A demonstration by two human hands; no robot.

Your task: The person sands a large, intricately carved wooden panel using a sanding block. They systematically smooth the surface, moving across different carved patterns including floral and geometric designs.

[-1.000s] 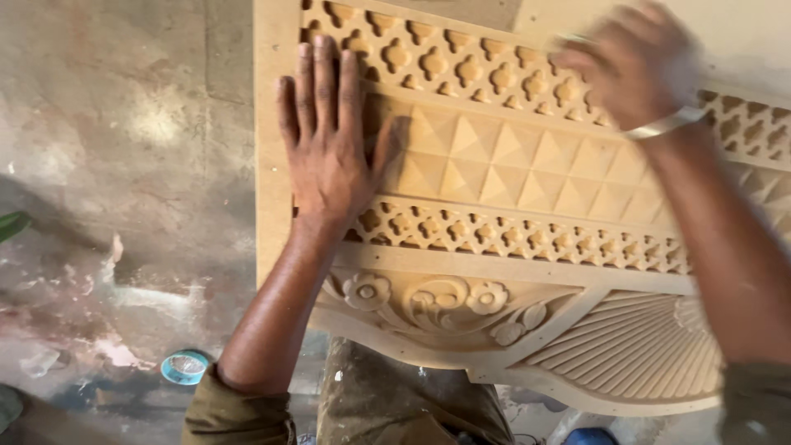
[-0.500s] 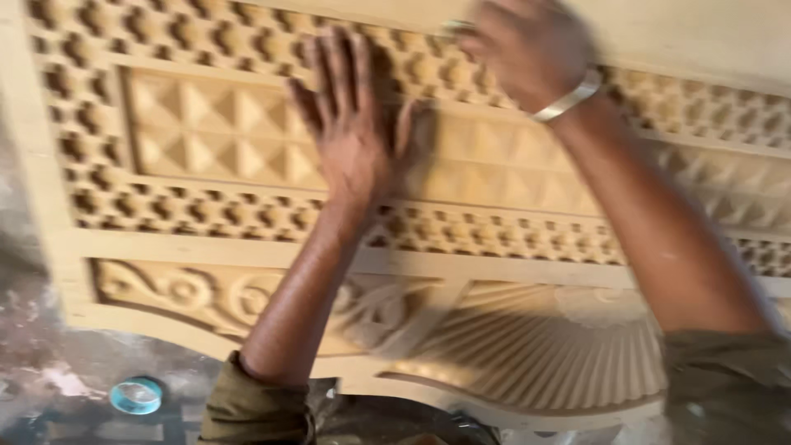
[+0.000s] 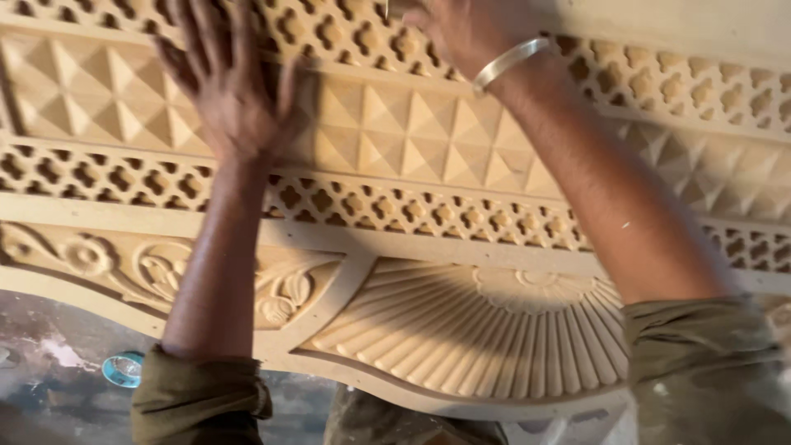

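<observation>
Left hand [image 3: 235, 86] fingers spread flat on carved wooden panel [image 3: 461, 330], right hand [image 3: 470, 29] fingers unclear

The carved panel [image 3: 461, 330] filling most of the frame looks like pale, unfinished wood or fibreboard, matt and dusty, its raised pyramids, pierced lattice and fluted fan all cut with smooth faces and crisp edges. Near the top centre, the bangle [image 3: 509, 59] on the right wrist is bright, glossy metal, while the rolled sleeves [image 3: 202, 395] along the bottom edge are dull olive cloth, creased and flecked with pale dust. The floor [image 3: 49, 371] at lower left appears as rough, stained concrete.
</observation>
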